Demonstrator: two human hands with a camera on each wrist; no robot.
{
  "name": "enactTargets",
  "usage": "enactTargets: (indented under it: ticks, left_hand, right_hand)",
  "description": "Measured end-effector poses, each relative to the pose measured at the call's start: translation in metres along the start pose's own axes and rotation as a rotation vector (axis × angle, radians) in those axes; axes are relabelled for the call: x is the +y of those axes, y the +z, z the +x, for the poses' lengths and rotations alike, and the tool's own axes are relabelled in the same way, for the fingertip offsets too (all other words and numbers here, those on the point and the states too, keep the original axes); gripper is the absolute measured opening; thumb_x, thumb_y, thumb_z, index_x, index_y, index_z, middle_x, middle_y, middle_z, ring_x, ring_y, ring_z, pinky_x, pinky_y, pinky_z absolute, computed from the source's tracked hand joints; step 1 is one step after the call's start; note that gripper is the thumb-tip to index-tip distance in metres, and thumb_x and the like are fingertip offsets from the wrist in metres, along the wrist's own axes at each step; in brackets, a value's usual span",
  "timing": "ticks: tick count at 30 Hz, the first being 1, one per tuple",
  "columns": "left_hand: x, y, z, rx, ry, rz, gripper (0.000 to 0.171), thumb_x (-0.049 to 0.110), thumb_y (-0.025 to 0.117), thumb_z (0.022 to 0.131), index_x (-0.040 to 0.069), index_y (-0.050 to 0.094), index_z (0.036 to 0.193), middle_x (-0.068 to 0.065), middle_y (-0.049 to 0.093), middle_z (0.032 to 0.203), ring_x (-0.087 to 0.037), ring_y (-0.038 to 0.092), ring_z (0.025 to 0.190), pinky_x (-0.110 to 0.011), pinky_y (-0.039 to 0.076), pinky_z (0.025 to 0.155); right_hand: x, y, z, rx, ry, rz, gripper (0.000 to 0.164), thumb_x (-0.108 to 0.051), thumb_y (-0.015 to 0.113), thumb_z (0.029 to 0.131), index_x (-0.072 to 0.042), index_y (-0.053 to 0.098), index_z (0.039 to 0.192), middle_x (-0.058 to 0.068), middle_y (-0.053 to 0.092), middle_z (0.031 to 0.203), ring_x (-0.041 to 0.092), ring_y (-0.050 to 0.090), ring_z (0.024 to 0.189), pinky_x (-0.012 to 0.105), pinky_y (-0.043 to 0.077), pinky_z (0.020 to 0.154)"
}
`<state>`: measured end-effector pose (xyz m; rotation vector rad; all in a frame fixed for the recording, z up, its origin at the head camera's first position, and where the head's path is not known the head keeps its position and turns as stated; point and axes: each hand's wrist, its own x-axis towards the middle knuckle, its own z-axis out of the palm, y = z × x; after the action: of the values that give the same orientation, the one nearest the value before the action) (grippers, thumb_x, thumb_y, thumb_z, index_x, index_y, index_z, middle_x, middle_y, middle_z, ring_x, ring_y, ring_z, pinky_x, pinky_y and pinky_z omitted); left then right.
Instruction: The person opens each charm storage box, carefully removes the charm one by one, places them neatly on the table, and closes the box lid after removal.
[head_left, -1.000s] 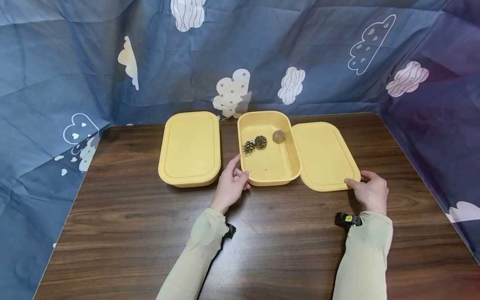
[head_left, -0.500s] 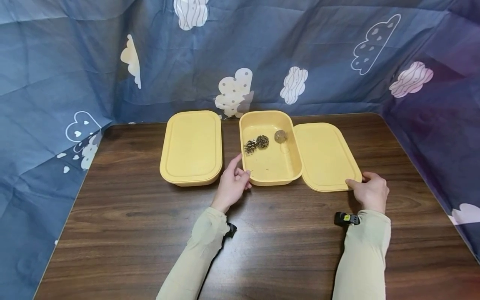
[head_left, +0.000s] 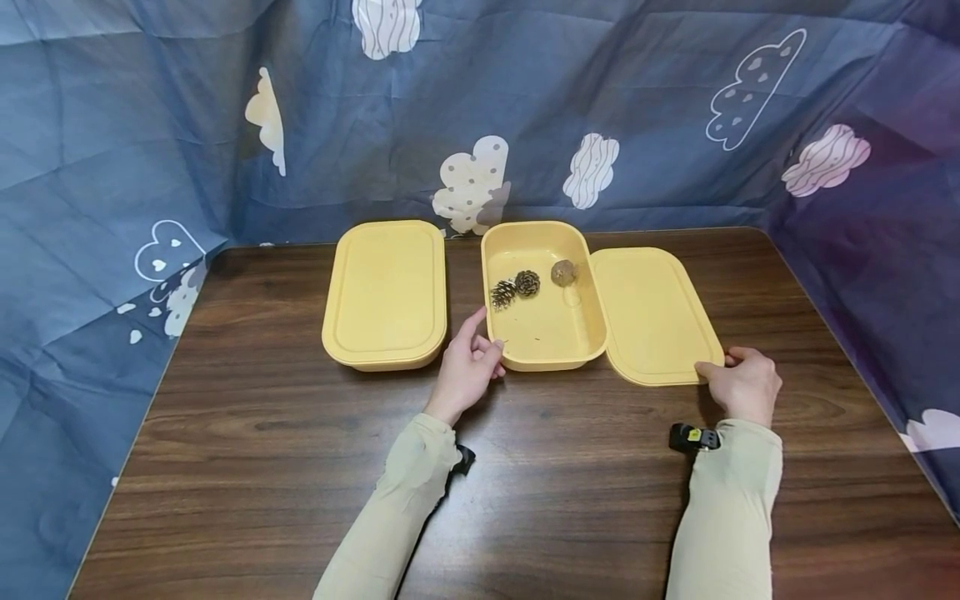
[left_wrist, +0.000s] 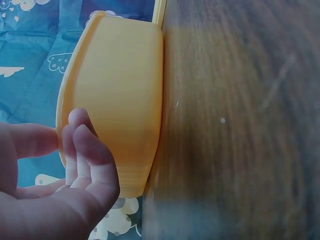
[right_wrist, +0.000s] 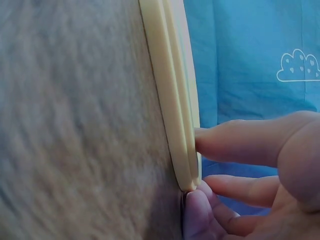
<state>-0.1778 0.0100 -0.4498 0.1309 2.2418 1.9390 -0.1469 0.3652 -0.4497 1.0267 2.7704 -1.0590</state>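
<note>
Table (head_left: 225, 467) bore box (head_left: 542, 323) and lid (head_left: 652, 317)

The box stood open, just left of the lid. Left hand (head_left: 464, 375) gripped the box's corner, right hand (head_left: 747, 386) the lid's; two cones (head_left: 527, 283) and a ball (head_left: 563, 272) lay in the box.

From where I stand: open container (head_left: 546, 365), uniform light yellow. Loose lid (head_left: 654, 312): matching yellow, unpatterned. Closed container (head_left: 386, 292): same yellow throughout. Pine cones (head_left: 527, 283): dark brown. Round ball (head_left: 563, 272): mid-brown. Tabletop (head_left: 562, 492): dark brown, streaked wood grain. Backdrop cloth (head_left: 322, 75): blue, purplish toward one side; printed clouds (head_left: 468, 183) in white, variously dotted, wavy-lined, plain or outline-only. Sleeves (head_left: 405, 492): pale cream-green. Wrist device (head_left: 682, 437): black, yellow label (head_left: 695, 435).
</note>
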Motion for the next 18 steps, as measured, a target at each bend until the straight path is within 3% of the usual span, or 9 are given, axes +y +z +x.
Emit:
enactTargets:
  ticks: [7, 13, 16, 18]
  left_hand:
    - [-0.0001, -0.0026, -0.0027, 0.020, 0.022, -0.008, 0.063, 0.007, 0.057, 0.094, 0.014, 0.031, 0.151, -0.026, 0.062, 0.087, -0.033, 0.066, 0.069, -0.043, 0.057, 0.069]
    - [-0.0027, -0.0040, -0.0013, 0.029, 0.027, 0.009, 0.062, 0.008, 0.057, 0.094, 0.014, 0.032, 0.150, -0.018, 0.062, 0.081, -0.017, 0.063, 0.061, -0.031, 0.056, 0.063]
    - [-0.0016, -0.0045, -0.0015, 0.022, 0.025, 0.072, 0.061, 0.011, 0.057, 0.094, 0.012, 0.032, 0.150, -0.014, 0.063, 0.081, -0.012, 0.062, 0.059, -0.028, 0.056, 0.062]
    - [0.0015, -0.0060, -0.0031, 0.012, 0.031, 0.169, 0.060, 0.015, 0.057, 0.095, 0.011, 0.033, 0.150, -0.011, 0.064, 0.080, -0.010, 0.062, 0.059, -0.026, 0.054, 0.063]
  right_hand:
    - [-0.0038, 0.0006, 0.0004, -0.013, 0.015, 0.006, 0.067, -0.025, 0.062, 0.088, 0.010, 0.040, 0.140, 0.029, 0.050, 0.136, 0.047, 0.034, 0.131, 0.053, 0.031, 0.108]
    - [-0.0037, 0.0014, -0.0006, -0.007, 0.010, 0.004, 0.066, -0.026, 0.062, 0.087, 0.009, 0.042, 0.139, 0.027, 0.050, 0.135, 0.045, 0.036, 0.129, 0.052, 0.034, 0.106]
    - [-0.0028, 0.0006, -0.0025, -0.004, 0.020, 0.018, 0.067, -0.028, 0.062, 0.088, 0.009, 0.042, 0.140, 0.027, 0.050, 0.135, 0.043, 0.039, 0.127, 0.051, 0.036, 0.102]
    - [-0.0029, -0.0006, -0.0039, 0.014, 0.020, 0.033, 0.066, -0.030, 0.061, 0.088, 0.007, 0.043, 0.140, 0.026, 0.051, 0.135, 0.041, 0.041, 0.126, 0.050, 0.038, 0.099]
